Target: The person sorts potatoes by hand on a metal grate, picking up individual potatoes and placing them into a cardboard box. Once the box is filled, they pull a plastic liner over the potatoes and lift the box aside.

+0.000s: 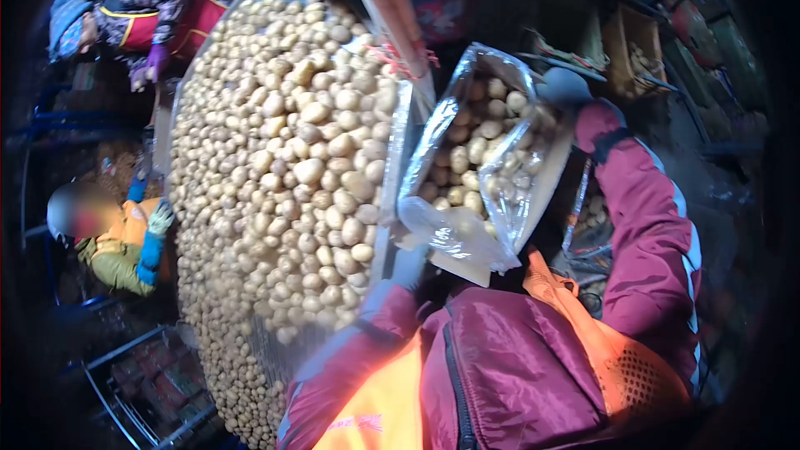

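Note:
A cardboard box (546, 179) lined with clear plastic film (454, 229) stands right beside the sorting table, filled with potatoes (477, 148). At the box's near left corner my left hand (407, 268), in a grey-blue glove, is closed on the edge, its fingers partly hidden. My right hand (567, 87), gloved alike, grips the far right corner where the film folds over. Loose film bunches up at the near end of the box. Left of it, a heap of potatoes (308, 142) covers the table.
A metal rail (393, 175) edges the table on my side. Across it are two co-workers, one in a purple patterned jacket (150, 0), one in an orange vest (125, 229). A slanting post (379, 4) rises beyond the box. Another box (633, 50) stands at the far right.

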A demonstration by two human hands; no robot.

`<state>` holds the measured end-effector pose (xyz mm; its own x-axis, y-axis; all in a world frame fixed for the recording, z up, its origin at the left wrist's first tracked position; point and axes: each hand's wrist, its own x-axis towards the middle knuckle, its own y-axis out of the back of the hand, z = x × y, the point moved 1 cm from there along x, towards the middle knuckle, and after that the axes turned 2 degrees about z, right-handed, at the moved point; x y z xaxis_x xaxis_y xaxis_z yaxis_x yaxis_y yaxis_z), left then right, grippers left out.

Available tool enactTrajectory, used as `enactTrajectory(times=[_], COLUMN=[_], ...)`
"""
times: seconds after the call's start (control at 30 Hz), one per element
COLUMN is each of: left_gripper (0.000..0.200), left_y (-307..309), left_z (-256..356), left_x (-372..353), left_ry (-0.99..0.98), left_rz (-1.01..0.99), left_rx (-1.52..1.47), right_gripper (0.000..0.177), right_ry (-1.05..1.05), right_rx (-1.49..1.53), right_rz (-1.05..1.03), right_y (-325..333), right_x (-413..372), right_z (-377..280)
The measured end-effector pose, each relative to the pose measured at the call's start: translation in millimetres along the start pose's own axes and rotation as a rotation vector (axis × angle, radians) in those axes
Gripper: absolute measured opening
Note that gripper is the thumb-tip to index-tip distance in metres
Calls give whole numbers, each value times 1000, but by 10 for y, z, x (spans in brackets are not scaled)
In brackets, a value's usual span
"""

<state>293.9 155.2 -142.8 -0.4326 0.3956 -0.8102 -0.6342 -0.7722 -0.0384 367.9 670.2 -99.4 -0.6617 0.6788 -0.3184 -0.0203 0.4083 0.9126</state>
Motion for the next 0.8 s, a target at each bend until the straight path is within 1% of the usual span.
enactTrajectory(times=[0.03, 0.07, 0.1, 0.13, 0.17, 0.2, 0.23, 0.3, 0.33, 0.37, 0.4, 0.43, 0.47, 0.5, 0.53, 0.57, 0.6, 0.63, 0.67, 0.7, 0.77, 0.8], left_gripper=[34, 37, 37, 31, 29, 32, 32, 29, 28, 28, 29, 31, 31, 31, 32, 32, 36, 42, 45, 45, 39, 32], left_y=[-111, -34, 50, 125, 188, 197, 185, 85, 17, 98, 238, 294, 282, 266, 237, 197, 146, 73, -79, -54, 21, 20], left_z=[242, 196, 43, -133, -250, -251, -254, 20, 294, 146, -137, -276, -175, 1, 173, 308, 444, 645, 1047, 1033, 871, 897], left_x=[-175, -164, -115, -40, 2, -33, -41, -315, -517, -423, -264, -174, -184, -267, -384, -465, -543, -657, -927, -838, -555, -468], left_ry=[219, 78, 70, -177, -425, -427, -437, 72, 183, 172, -221, -623, -630, -433, -233, -229, -190, -156, -190, -195, -258, -529], left_rz=[91, 33, 55, 4, -58, -46, -55, 75, 95, 90, 60, 32, 35, -27, -85, -82, -35, 15, 72, 77, 17, -39], left_rx=[-169, 401, 397, 428, 462, 385, 384, 176, 337, 333, 624, 899, 896, 839, 777, 779, 703, 626, 667, 666, 642, 872], right_gripper=[47, 47, 46, 46, 45, 45, 45, 44, 44, 43, 43, 43, 42, 41, 41, 41, 41, 39, 38, 35, 36, 35], right_ry=[28, 32, 35, 50, 57, 56, 50, -39, -39, 121, 36, 50, -113, -114, -92, -76, -75, 29, 137, 56, 187, 16], right_rx=[-5, -20, -36, -27, 2, 26, 21, 98, 117, 7, 5, -62, 5, 7, -33, -73, -72, -165, -258, -108, -331, -181], right_rz=[-1, 55, 112, 122, 71, 19, 30, -24, -9, 180, -36, -76, -62, -54, -106, -155, -157, -29, 108, 169, 279, 189], right_y=[-24, -45, -62, -53, -30, -10, 5, -27, 16, -104, -307, -275, -196, -206, -252, -298, -403, -545, -616, -589, -1377, -1093], right_x=[-39, -136, -243, -316, -389, -469, -546, -658, -793, -901, -891, -1044, -1228, -1349, -1414, -1493, -1584, -1647, -1684, -1825, -1745, -1874], right_z=[17, -56, -127, -164, -162, -116, -73, -6, 14, 113, 360, 407, 333, 354, 424, 552, 716, 864, 947, 1002, 1916, 1690])
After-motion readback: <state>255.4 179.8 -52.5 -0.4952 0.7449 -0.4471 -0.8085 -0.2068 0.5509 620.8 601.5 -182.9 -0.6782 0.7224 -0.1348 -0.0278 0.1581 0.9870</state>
